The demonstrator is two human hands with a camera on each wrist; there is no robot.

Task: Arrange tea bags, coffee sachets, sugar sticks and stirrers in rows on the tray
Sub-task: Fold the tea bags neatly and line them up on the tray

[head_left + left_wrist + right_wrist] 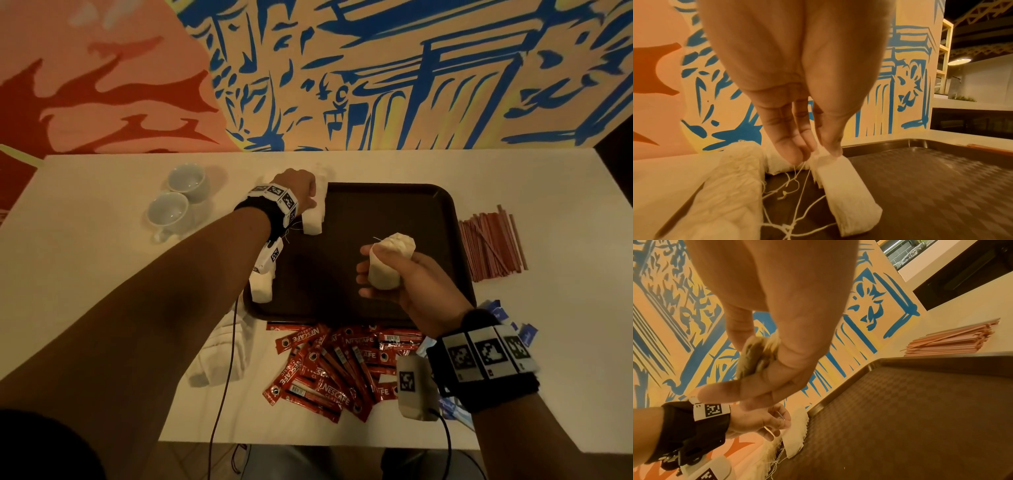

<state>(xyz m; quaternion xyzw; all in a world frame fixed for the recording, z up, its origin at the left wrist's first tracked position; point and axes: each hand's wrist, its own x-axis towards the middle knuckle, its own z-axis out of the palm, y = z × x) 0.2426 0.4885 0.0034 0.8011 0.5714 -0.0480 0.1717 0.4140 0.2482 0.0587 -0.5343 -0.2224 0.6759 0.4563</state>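
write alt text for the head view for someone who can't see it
Over a dark tray, the right hand grips a bundle of tea bags while the left hand pinches another stack at the tray's far left corner. Coffee sachets, stirrers and two cups lie on the table around it.

From head height, a wide lens looks steeply down over both forearms at the dark brown plastic tray (442,219) against the blue-and-orange painted wall (376,68). Each wrist camera sits close behind its fingers, low over the tray, facing that wall. All three share the tray's far-left corner, apparently where white tea bags (846,186) lie.
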